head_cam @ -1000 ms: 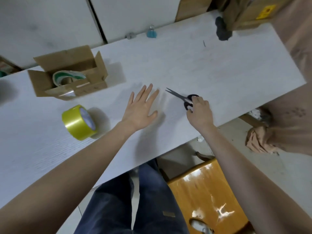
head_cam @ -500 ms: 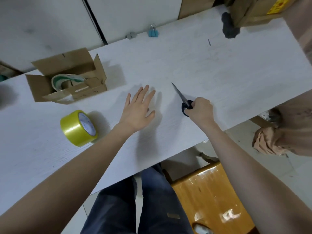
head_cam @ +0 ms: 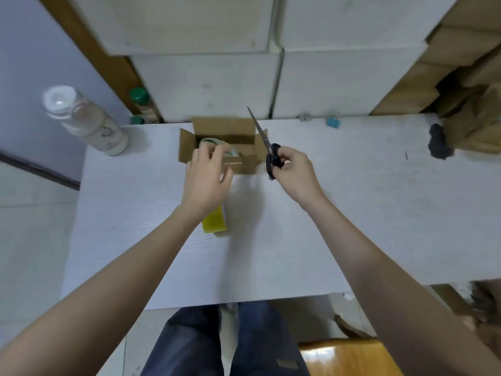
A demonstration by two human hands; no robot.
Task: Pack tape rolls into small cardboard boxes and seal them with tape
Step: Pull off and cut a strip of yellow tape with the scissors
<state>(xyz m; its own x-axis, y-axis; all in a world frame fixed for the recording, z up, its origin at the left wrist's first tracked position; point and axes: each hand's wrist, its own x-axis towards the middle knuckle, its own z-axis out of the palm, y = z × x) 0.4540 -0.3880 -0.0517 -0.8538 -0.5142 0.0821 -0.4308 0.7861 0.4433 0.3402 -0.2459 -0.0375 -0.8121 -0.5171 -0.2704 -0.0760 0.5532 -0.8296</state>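
Small cardboard box [head_cam: 238, 137] at the far edge of the tabletop [head_cam: 352, 213], flaps up and open, a green-and-white tape roll [head_cam: 217, 143] lying inside. Likely light and stiff, the roll, with a slick outer band; best taken by the rim or through the core. Thin corrugated walls on the box, probably easy to dent, so better pressed at the flaps than squeezed at the sides. Left hand [head_cam: 207, 183] over the near wall of the box, fingers [head_cam: 206, 156] curled loosely at the roll and front flap; whether closed on anything, cannot tell. Yellow tape roll [head_cam: 215, 222] on the tabletop just under the left wrist, partly hidden. Right hand [head_cam: 294, 172] closed around the black handles of scissors [head_cam: 267, 147], blades together and pointing up and away. Pale, matte, wood-grain tabletop. Beyond it, white blocks stacked against the wall, a white-capped bottle [head_cam: 86, 120] at the left corner, brown cartons [head_cam: 471, 85] to the right.
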